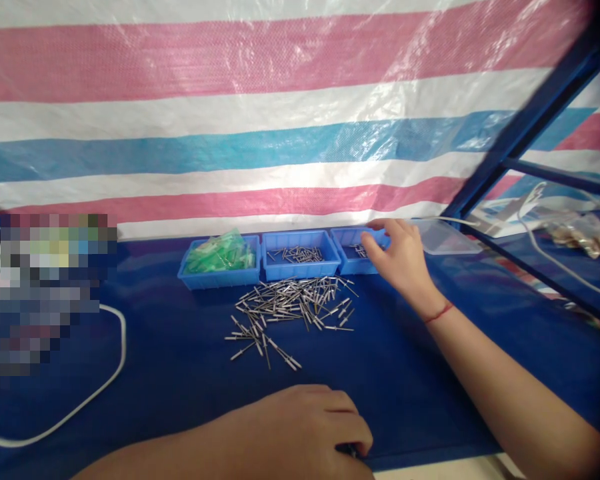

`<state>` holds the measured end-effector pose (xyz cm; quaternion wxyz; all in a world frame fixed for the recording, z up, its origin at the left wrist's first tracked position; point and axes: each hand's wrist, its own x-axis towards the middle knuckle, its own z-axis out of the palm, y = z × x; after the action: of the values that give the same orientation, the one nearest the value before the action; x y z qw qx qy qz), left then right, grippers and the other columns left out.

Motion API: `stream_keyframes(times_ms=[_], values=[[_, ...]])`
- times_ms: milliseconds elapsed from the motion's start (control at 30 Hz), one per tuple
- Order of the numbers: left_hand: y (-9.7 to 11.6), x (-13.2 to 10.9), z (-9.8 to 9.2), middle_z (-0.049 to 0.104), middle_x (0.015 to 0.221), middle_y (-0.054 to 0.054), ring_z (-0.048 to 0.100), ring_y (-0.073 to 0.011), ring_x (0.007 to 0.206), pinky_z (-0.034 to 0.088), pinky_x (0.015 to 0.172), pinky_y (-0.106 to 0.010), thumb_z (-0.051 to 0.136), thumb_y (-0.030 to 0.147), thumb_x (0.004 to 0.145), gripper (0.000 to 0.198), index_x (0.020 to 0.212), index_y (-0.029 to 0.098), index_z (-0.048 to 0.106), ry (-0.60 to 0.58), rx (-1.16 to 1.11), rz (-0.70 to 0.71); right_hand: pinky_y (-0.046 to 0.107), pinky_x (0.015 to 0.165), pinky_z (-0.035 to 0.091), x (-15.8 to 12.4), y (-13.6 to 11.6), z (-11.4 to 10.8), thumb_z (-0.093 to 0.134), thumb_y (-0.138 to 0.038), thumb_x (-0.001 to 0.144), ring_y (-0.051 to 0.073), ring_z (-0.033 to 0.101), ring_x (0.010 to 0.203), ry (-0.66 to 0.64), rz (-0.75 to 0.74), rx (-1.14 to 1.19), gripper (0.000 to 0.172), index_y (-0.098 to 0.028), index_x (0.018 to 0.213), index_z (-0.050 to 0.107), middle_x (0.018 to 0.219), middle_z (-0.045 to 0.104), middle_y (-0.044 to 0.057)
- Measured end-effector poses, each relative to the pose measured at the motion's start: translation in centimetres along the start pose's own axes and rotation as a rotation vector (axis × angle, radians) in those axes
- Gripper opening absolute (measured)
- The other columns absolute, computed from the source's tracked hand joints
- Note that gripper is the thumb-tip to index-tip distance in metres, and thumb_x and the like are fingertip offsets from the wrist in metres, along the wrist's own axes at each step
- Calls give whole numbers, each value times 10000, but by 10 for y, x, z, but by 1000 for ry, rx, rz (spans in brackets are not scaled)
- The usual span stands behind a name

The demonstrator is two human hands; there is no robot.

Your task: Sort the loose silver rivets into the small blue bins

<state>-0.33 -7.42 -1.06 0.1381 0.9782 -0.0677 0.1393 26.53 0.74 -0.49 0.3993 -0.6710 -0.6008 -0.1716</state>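
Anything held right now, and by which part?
Left grip: apparently a dark object, mostly hidden; held part unclear. Right grip, at the right blue bin: can't tell.

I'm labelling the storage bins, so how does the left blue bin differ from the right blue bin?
The left blue bin holds green packets, while the right blue bin holds thin metal pins. The packets heap above the left bin's rim; the visible pins lie low inside the right one. The left bin has no hand over it, whereas the right hand partly covers the right bin. Both are blue and open-topped.
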Motion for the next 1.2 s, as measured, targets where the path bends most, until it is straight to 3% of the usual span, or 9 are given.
stream_keyframes(times_ms=[67, 200, 267, 367, 467, 533, 733, 967, 1200], values=[[-5, 0, -4, 646, 892, -5, 570, -118, 834, 446, 722, -198, 561, 272, 907, 157, 856, 207, 694, 97, -52, -55, 406, 857, 398, -3, -14, -3, 530, -269, 829, 255, 593, 876, -35, -64, 58, 160, -177, 893, 643, 921, 685, 86], [-23, -4, -20, 608, 820, -31, 568, -139, 835, 454, 790, -242, 577, 268, 894, 160, 971, 223, 710, 474, -124, -303, 375, 836, 422, -15, -44, -7, 507, -216, 856, 218, 597, 850, -153, -187, 281, 137, -190, 814, 634, 854, 682, 56], [-33, -9, -29, 633, 843, -28, 582, -134, 815, 456, 786, -244, 588, 240, 886, 141, 959, 223, 708, 645, -129, -407, 363, 823, 435, -22, -57, -8, 517, -190, 849, 201, 598, 838, -258, -232, 423, 125, -191, 812, 637, 849, 680, 48], [-45, -15, -36, 666, 891, -31, 613, -135, 814, 468, 747, -230, 558, 219, 898, 149, 963, 203, 691, 750, -198, -649, 315, 730, 466, -31, -71, -9, 572, -214, 831, 166, 589, 774, -497, -235, 671, 116, -189, 910, 654, 879, 669, 45], [-51, -17, -34, 688, 903, -21, 630, -136, 798, 470, 739, -230, 553, 259, 899, 162, 990, 203, 675, 801, -288, -818, 269, 613, 464, -40, -79, -9, 607, -310, 834, 138, 577, 703, -711, -106, 928, 225, -191, 1023, 642, 917, 664, 47], [-52, -16, -31, 698, 909, -17, 640, -142, 807, 475, 747, -231, 563, 286, 891, 170, 996, 203, 669, 824, -362, -874, 267, 611, 470, -44, -82, -7, 618, -346, 833, 139, 588, 711, -758, 4, 1057, 241, -194, 1017, 647, 912, 670, 44], [-51, -13, -18, 687, 866, -26, 649, -161, 801, 494, 747, -251, 617, 273, 841, 139, 937, 179, 654, 870, -510, -884, 274, 646, 478, -48, -92, -6, 650, -352, 811, 141, 594, 709, -635, 158, 1146, 166, -188, 805, 668, 786, 668, 21], [-53, -10, -17, 675, 881, -37, 641, -160, 807, 490, 713, -240, 612, 235, 828, 79, 871, 171, 630, 857, -528, -892, 261, 586, 458, -50, -93, -5, 639, -346, 818, 127, 556, 649, -616, 169, 1137, 147, -200, 836, 653, 724, 626, 5], [-55, -11, -17, 684, 950, -38, 640, -167, 856, 491, 773, -248, 585, 276, 852, 169, 977, 177, 639, 791, -551, -928, 267, 594, 472, -50, -93, -6, 633, -340, 820, 135, 568, 669, -617, 158, 1114, 149, -198, 845, 670, 738, 641, 14]])
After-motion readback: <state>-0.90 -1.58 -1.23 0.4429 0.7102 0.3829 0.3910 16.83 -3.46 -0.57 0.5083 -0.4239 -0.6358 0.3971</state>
